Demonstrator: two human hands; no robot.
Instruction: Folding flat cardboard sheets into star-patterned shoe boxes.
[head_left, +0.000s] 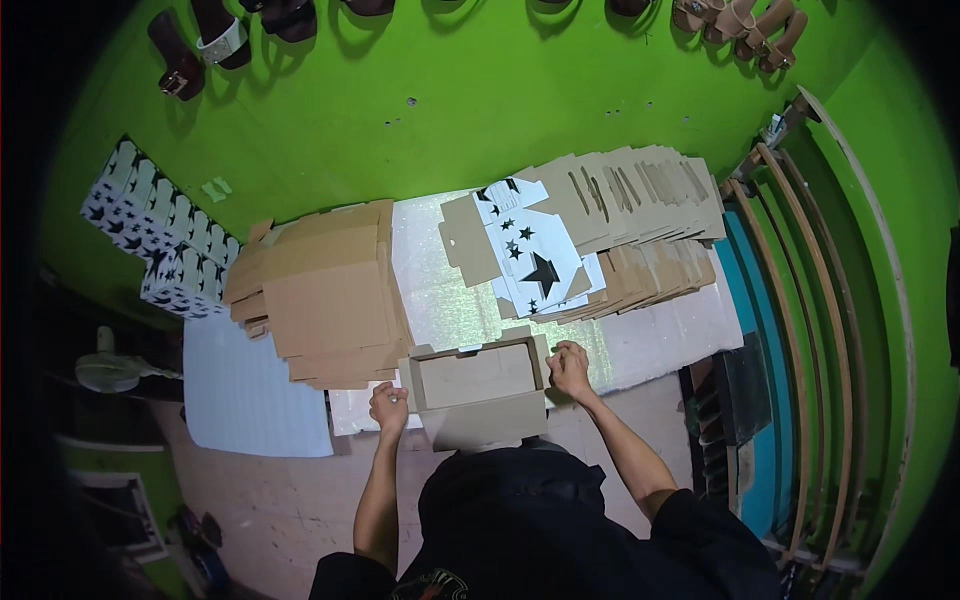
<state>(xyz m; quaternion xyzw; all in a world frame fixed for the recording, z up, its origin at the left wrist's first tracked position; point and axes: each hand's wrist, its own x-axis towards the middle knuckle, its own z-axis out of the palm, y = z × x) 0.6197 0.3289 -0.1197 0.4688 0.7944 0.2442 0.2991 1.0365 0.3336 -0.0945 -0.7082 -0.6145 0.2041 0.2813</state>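
In front of me, at the near edge of the work surface, is a partly folded cardboard box [482, 418]. Its plain brown inside faces up, its walls stand, and a wide flap hangs toward my body. My left hand [390, 405] is closed at the box's left side, fingers curled against the side flap. On the opposite side, my right hand [569, 371] has its fingers bent and pinched at the right side edge. Both fingertips are partly hidden, so the exact grip is hard to make out.
Flat brown cardboard sheets [335, 290] are stacked to the left. Fanned flat box blanks [640, 200] lie at the right, topped by a white star-printed blank [525, 245]. Star-printed boxes [160, 220] stand at far left, near a fan [110, 370]. Wooden rails [800, 300] line the right.
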